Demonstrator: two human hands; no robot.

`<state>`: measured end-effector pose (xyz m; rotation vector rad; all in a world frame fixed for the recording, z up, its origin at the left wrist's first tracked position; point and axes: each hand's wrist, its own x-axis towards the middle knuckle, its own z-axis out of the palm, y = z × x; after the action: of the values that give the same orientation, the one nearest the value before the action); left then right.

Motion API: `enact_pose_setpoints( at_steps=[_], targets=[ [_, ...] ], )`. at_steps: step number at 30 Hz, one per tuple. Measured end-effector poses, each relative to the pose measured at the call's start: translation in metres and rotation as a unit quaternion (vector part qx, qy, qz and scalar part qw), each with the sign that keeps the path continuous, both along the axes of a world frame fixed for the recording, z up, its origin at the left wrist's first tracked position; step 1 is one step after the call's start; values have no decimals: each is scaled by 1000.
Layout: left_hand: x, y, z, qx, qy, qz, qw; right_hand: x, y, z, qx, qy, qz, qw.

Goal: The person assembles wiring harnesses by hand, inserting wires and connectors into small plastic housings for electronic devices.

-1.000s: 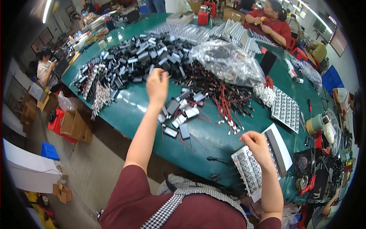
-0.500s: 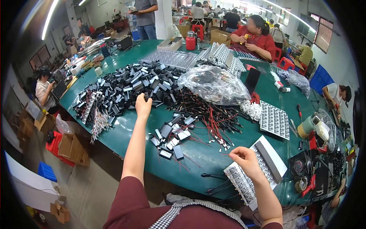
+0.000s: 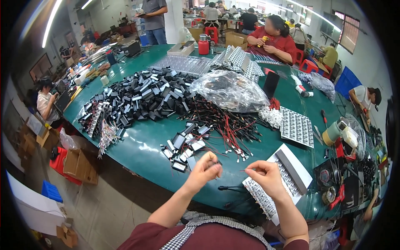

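My left hand (image 3: pixel 204 171) is above the near edge of the table with its fingers curled round a small dark piece, mostly hidden by them. To its right, my right hand (image 3: pixel 265 177) pinches the end of a thin red wire (image 3: pixel 242 170) between thumb and fingertips. Beneath the right hand lies a white tray of small metallic parts (image 3: pixel 261 199) with a grey strip (image 3: pixel 291 173) beside it. Just beyond my left hand sits a small group of black cases with red wires (image 3: pixel 179 141). Farther off is a large heap of black plastic cases (image 3: pixel 146 93).
A clear plastic bag (image 3: pixel 229 89) rests on a pile of black and red cables (image 3: pixel 221 121). Another parts tray (image 3: pixel 296 127), a phone (image 3: pixel 271 84) and a red flask (image 3: pixel 203 44) stand around. Across the table sits a person in red (image 3: pixel 273 41).
My left hand has come back from the heap of black cases toward my right hand, now with a small dark piece in it. The right hand has barely moved.
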<state>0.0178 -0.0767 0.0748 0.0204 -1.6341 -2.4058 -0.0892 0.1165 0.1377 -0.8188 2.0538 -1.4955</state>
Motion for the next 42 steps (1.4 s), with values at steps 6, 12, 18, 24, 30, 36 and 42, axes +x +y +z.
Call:
enact_pose_setpoints(
  at_steps=[6,12,18,24,30,36,42],
  targets=[
    [8,22,5,-111,16,-2,994,10,-1,7,-23,6,15,1000],
    [5,34,11,-260,26,25,965,10,3,-4,-27,15,19,999],
    [7,34,21,-313,49,76,946,12,-6,-2,-26,113,59,992],
    [11,39,19,-303,66,98,946,20,-2,-1,-29,127,58,990],
    [-2,32,22,-344,74,90,932,13,-2,-7,-41,106,30,993],
    [1,40,30,-282,60,117,950,19,1,12,-68,152,11,986],
    [2,39,14,-294,64,85,950,17,4,7,-51,169,19,984]
  ],
)
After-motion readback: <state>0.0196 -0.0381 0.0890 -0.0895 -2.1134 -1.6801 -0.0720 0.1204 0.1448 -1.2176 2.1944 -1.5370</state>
